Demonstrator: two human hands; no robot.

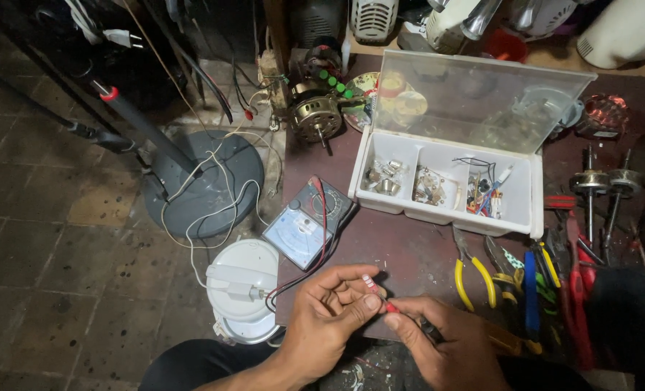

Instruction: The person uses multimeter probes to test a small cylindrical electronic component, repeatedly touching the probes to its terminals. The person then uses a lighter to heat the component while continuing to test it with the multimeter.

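Workbench [409,253] first: we sit at its dark top, an open white parts box [525,206] at the back, an analog multimeter [306,232] nearer us, pliers [474,271] to the right. Our left hand [330,318] pinches a small pale component [369,283] between thumb and fingertips, just above the bench's front edge. Our right hand [445,344] is closed around a red-tipped test probe [393,308], its tip touching or just short of the part. We judge this a continuity check; next, steady contact on the terminal.
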